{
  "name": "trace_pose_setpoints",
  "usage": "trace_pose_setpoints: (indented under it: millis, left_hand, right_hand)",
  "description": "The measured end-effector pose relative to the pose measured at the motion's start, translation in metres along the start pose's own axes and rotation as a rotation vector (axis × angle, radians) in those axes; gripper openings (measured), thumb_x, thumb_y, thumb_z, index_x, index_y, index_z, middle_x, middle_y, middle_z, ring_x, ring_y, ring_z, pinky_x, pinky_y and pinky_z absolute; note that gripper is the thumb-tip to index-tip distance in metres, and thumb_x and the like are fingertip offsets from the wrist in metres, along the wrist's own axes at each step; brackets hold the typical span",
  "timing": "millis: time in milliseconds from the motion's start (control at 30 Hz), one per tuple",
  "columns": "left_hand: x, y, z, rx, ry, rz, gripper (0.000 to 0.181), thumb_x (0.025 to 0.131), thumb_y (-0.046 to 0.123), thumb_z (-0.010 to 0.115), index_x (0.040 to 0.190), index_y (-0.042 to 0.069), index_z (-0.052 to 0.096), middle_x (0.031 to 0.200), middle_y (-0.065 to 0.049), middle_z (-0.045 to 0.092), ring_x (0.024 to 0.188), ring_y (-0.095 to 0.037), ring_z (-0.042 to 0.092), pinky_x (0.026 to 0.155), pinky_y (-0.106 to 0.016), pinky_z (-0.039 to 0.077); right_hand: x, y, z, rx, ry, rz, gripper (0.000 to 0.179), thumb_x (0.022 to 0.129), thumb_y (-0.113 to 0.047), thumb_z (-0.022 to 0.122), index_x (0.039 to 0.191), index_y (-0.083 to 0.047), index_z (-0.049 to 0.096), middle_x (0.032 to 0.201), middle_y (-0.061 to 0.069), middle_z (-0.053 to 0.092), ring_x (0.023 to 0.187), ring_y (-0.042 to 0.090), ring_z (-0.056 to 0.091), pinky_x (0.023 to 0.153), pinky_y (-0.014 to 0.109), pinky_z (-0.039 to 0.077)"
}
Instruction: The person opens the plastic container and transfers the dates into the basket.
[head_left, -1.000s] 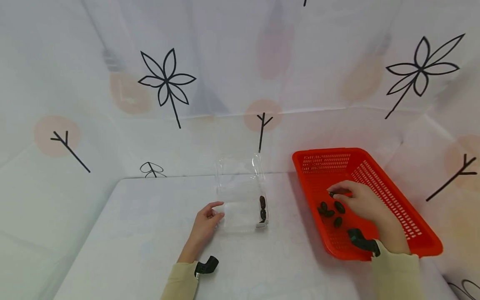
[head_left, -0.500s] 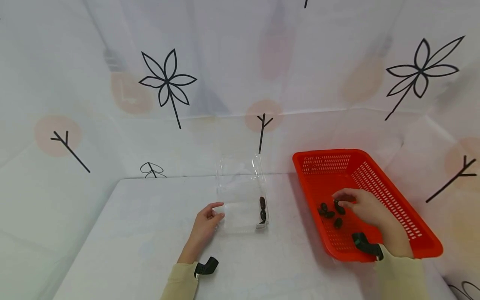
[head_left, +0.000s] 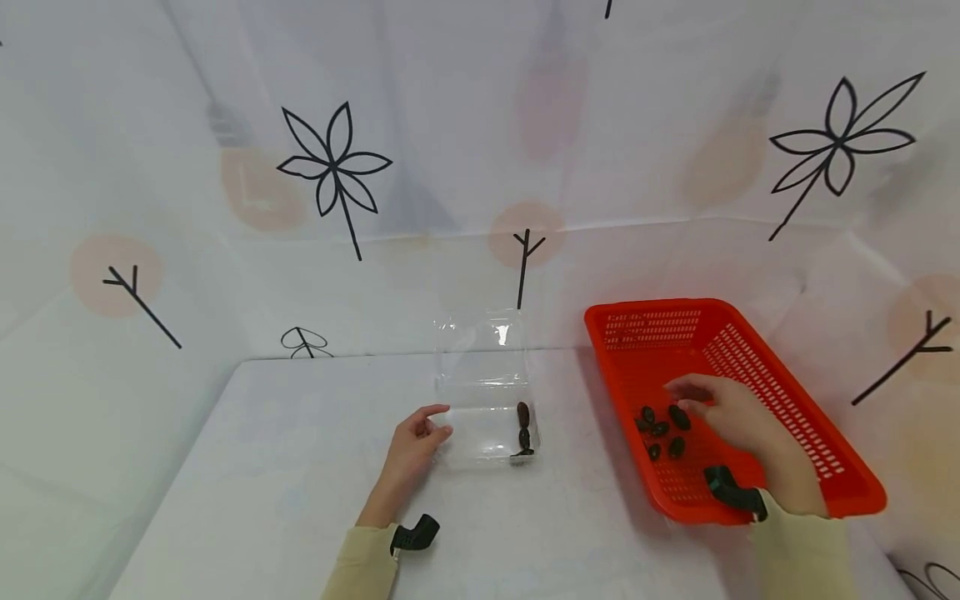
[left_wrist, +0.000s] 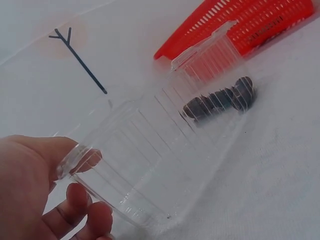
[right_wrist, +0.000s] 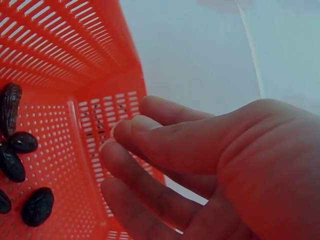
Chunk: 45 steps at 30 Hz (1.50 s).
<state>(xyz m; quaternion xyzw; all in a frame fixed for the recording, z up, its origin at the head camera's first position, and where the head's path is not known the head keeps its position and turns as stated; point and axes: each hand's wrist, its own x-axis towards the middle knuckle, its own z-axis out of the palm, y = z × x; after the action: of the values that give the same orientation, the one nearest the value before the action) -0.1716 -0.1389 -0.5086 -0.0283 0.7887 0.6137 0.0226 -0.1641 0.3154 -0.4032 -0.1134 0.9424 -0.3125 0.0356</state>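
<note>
My left hand [head_left: 411,443] holds the left edge of a clear plastic box [head_left: 480,433], thumb and fingers at its rim in the left wrist view. The box's lid [head_left: 480,346] stands open at the back. A row of dark, wrinkled oval dried fruits [left_wrist: 220,100], looking like dates, lies along the box's right side. Over the red basket [head_left: 615,367], my right hand [head_left: 738,417] hovers with loosely bent fingers and nothing between them. Several more dried fruits [right_wrist: 37,206] lie on the basket floor, left of the right hand's fingertips.
The basket, with slotted walls and a raised rim, stands at the right of the white-covered table [head_left: 285,483]. A white patterned cloth [head_left: 450,167] hangs behind. Black wrist mounts [head_left: 416,532] sit on both forearms.
The right hand has moved slightly nearer and let go of a dried fruit, which now lies near the basket's left side. The plastic box has tilted a little; its fruits have shifted nearer.
</note>
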Motion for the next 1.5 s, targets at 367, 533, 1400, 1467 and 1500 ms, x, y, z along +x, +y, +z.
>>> trace_pose_setpoints:
  millis: [367, 533, 1400, 1467, 1500]
  left_hand:
    - [-0.001, 0.004, 0.005, -0.006, 0.03, 0.022, 0.034, 0.088, 0.007, 0.073, 0.121, 0.006, 0.069, 0.076, 0.001, 0.05, 0.063, -0.01, 0.043, 0.056, -0.022, 0.035]
    - [-0.002, 0.004, 0.005, -0.009, 0.03, 0.029, 0.034, 0.088, 0.007, 0.073, 0.121, 0.005, 0.069, 0.076, 0.0, 0.05, 0.063, -0.011, 0.043, 0.056, -0.022, 0.036]
    - [-0.004, 0.005, 0.005, -0.011, 0.034, 0.029, 0.035, 0.089, 0.006, 0.072, 0.123, 0.005, 0.068, 0.075, 0.0, 0.049, 0.065, -0.012, 0.043, 0.057, -0.022, 0.036]
    - [-0.004, 0.005, 0.005, -0.016, 0.038, 0.024, 0.035, 0.089, 0.007, 0.072, 0.123, 0.007, 0.068, 0.076, 0.0, 0.049, 0.066, -0.012, 0.043, 0.058, -0.022, 0.036]
    - [-0.003, 0.005, 0.005, -0.015, 0.039, 0.025, 0.035, 0.089, 0.007, 0.072, 0.123, 0.007, 0.068, 0.076, 0.0, 0.048, 0.067, -0.013, 0.043, 0.058, -0.022, 0.036]
  right_hand:
    - [-0.004, -0.018, -0.006, -0.033, 0.05, -0.063, 0.029, 0.095, -0.007, 0.066, 0.124, -0.006, 0.066, 0.116, 0.014, 0.068, 0.106, 0.033, 0.062, 0.081, 0.032, 0.052]
    - [-0.004, -0.034, -0.007, -0.021, 0.063, -0.087, 0.029, 0.094, -0.01, 0.067, 0.124, -0.007, 0.067, 0.115, 0.011, 0.068, 0.104, 0.03, 0.062, 0.082, 0.03, 0.052]
    - [0.032, -0.098, 0.052, 0.21, -0.037, -0.129, 0.027, 0.094, -0.003, 0.066, 0.12, -0.008, 0.069, 0.112, 0.008, 0.069, 0.101, 0.024, 0.065, 0.086, 0.043, 0.054]
    - [0.037, -0.103, 0.057, 0.233, -0.054, -0.147, 0.026, 0.094, -0.003, 0.065, 0.119, -0.007, 0.069, 0.111, 0.01, 0.069, 0.101, 0.024, 0.065, 0.088, 0.045, 0.053]
    - [0.039, -0.105, 0.059, 0.24, -0.06, -0.158, 0.026, 0.094, -0.002, 0.065, 0.119, -0.006, 0.069, 0.111, 0.01, 0.07, 0.101, 0.025, 0.065, 0.088, 0.045, 0.053]
